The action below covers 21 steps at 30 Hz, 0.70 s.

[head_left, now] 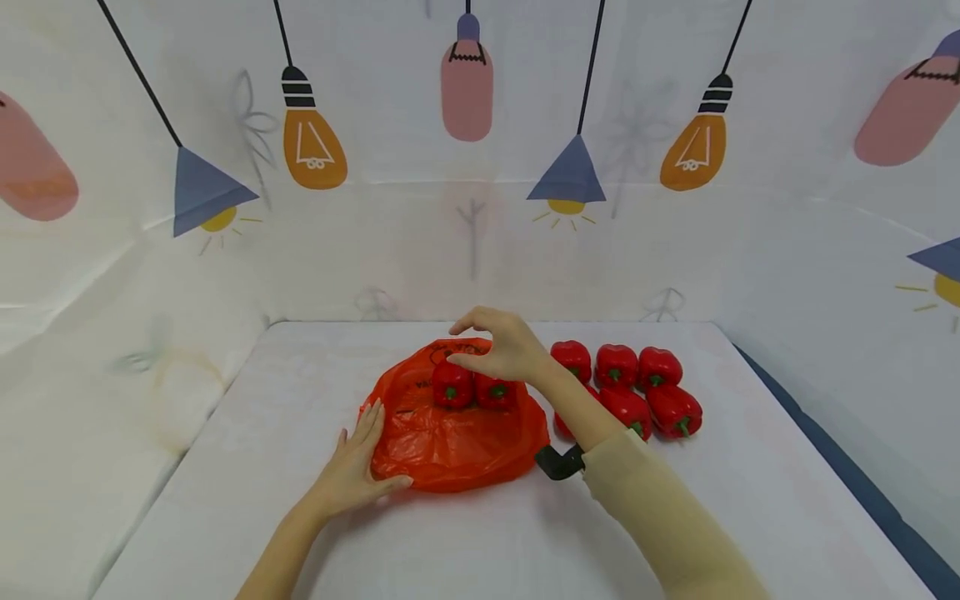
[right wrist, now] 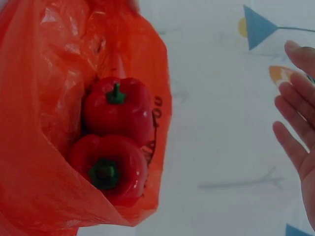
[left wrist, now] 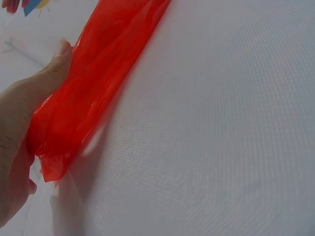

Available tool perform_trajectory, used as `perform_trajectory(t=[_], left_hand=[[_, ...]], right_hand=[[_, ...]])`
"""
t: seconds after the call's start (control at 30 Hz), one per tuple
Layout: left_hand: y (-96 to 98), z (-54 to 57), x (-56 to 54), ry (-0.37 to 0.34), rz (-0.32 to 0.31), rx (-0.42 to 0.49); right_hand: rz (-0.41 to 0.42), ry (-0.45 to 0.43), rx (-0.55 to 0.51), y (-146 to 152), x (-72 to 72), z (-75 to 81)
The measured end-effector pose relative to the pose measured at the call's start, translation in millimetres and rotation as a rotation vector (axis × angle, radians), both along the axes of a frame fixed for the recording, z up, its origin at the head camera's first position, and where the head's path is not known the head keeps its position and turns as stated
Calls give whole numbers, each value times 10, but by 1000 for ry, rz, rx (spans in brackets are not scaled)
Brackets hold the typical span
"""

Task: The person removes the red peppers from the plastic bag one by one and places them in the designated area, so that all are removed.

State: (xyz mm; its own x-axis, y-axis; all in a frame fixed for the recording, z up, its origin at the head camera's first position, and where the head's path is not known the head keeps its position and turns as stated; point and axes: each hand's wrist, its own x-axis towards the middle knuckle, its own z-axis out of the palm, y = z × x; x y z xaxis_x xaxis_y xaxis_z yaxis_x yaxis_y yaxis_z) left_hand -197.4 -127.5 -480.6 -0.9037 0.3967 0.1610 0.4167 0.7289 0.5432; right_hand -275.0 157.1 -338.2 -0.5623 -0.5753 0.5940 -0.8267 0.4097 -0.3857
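Observation:
A red plastic bag [head_left: 450,454] lies spread on the table with its mouth open. Inside it sit two red bell peppers [head_left: 453,387] side by side, their green stems showing in the right wrist view [right wrist: 117,96]. At the bag's left edge my left hand [head_left: 352,471] rests with fingers spread and thumb out along the near rim; the left wrist view shows the thumb against the plastic. Over the far part of the bag, above the peppers, hovers my right hand [head_left: 506,346], thumb and fingers apart, holding nothing.
Several more red bell peppers [head_left: 675,411] stand grouped on the table right of the bag, partly hidden by my right forearm. A black wrist mount [head_left: 561,462] hangs at my right wrist near the bag's edge. A cloth with printed lamps [head_left: 480,242] forms the backdrop behind the white table [head_left: 285,392].

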Motion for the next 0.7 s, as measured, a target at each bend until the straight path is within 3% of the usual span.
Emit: perform_trajectory(t=[0.33, 0.5, 0.7], left_hand=[[3, 23, 26, -22, 9, 8], [3, 22, 24, -20, 11, 8], [5, 15, 11, -36, 4, 4]], right_hand=[[-243, -401, 53, -73, -331, -302], [-359, -515, 121, -134, -420, -534], [-418, -607, 178, -260, -403, -690]])
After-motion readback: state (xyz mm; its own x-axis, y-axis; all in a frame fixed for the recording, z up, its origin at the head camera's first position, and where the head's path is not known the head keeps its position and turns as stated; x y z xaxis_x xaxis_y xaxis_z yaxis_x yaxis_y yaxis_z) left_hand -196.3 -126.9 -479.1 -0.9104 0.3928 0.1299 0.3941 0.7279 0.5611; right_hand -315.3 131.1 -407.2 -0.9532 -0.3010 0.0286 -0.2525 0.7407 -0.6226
